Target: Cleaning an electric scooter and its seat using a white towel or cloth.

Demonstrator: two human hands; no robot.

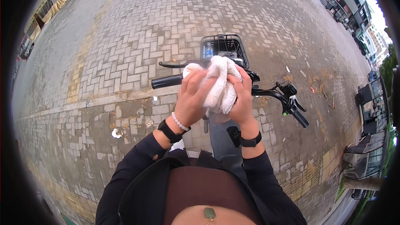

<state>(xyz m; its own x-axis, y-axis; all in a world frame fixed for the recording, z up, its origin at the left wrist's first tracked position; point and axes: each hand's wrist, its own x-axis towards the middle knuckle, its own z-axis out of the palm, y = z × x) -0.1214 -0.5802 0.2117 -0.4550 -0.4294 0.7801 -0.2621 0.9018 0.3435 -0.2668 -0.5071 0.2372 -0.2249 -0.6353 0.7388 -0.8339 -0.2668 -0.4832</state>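
A white terry cloth (220,84) is bunched between both hands, above the handlebar of a two-wheeler. My left hand (192,98) grips it from the left, with a beaded bracelet and a black band on the wrist. My right hand (242,98) grips its right side; that wrist bears a black band too. Left of the cloth the black handlebar grip (167,81) and a brake lever (175,65) show. The right grip (299,117) lies off to the right. The cloth and hands hide the middle of the handlebar.
Beyond the handlebar is a black wire basket (239,42) with a plastic bottle (208,51) in it. The dark footboard (223,137) lies below the hands. Brick paving (140,37) surrounds the vehicle, with litter (116,133) on the left. Parked vehicles line the right rim.
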